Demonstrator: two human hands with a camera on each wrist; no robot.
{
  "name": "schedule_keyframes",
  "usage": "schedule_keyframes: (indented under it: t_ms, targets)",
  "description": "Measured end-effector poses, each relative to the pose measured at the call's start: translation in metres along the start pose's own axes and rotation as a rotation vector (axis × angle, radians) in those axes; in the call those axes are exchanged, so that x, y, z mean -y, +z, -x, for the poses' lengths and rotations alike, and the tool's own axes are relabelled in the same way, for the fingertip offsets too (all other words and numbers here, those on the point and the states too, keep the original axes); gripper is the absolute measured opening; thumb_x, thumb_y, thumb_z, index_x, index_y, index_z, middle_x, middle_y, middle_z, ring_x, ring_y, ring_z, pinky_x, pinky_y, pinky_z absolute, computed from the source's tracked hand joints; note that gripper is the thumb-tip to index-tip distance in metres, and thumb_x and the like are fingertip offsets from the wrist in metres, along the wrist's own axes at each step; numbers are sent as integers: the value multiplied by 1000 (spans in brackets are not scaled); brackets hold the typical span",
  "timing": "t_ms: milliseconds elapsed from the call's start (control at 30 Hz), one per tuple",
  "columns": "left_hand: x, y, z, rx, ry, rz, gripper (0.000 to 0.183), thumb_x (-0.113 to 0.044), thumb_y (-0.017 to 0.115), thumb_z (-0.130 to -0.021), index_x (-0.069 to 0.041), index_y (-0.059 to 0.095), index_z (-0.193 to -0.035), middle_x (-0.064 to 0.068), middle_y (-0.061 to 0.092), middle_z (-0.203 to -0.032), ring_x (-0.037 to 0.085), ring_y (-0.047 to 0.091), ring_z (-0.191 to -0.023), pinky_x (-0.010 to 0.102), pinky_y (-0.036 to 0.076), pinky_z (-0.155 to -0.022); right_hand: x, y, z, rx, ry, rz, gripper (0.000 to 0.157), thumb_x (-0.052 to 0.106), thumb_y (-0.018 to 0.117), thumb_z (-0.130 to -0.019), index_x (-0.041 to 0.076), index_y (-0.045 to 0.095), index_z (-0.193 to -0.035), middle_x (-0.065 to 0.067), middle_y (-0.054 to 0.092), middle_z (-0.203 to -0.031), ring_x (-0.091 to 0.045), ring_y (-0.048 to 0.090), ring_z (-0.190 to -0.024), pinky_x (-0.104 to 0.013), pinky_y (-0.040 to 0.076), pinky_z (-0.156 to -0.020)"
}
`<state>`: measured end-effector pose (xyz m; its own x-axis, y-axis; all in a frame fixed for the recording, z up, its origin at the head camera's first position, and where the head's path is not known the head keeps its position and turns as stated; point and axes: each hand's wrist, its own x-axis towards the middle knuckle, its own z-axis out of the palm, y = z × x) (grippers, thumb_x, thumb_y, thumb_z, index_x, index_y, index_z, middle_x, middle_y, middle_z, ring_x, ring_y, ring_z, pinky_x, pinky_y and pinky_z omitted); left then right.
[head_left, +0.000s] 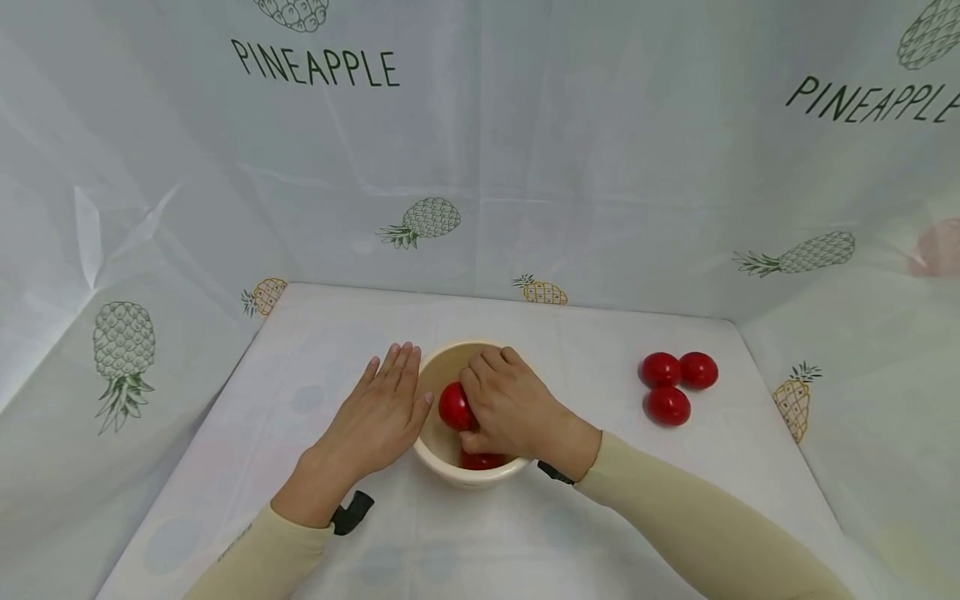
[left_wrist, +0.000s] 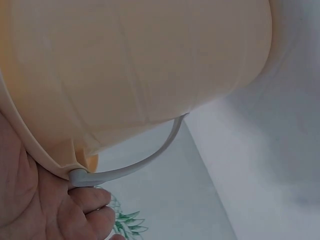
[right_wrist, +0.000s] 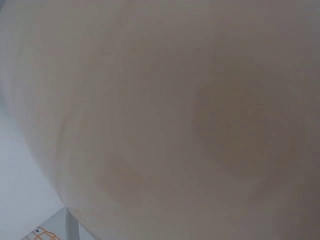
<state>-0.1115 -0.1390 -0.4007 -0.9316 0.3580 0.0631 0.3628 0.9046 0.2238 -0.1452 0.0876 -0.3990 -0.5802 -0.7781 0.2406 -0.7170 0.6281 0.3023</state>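
Observation:
A cream bucket (head_left: 431, 457) stands on the table, its grey handle (left_wrist: 140, 167) hanging at the side in the left wrist view. My left hand (head_left: 384, 417) rests against the bucket's left rim, fingers straight. Inside the bucket, my right hand (head_left: 510, 404) grips a glossy red egg-shaped ball (head_left: 454, 407). Below that hand lies another red ball (head_left: 482, 460), partly hidden by it. The bucket's wall (right_wrist: 150, 110) fills most of the right wrist view, where the right hand itself is out of sight.
Three more red balls (head_left: 667, 406) sit close together on the right of the white-covered table (head_left: 600, 517). Pineapple-printed sheeting (head_left: 600, 167) rises behind the table and along both its sides.

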Motion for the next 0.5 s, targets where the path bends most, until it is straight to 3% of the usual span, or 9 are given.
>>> schedule_keyframes:
  t_ms: [500]
  targets:
    - [1, 2, -1, -6, 7, 3, 72, -41, 42, -112, 6, 23, -165, 23, 26, -172, 38, 19, -162, 57, 17, -132, 1, 3, -1, 9, -9, -20, 57, 61, 61, -85, 9, 63, -106, -5, 65, -100, -24, 58, -99, -38, 51, -88]
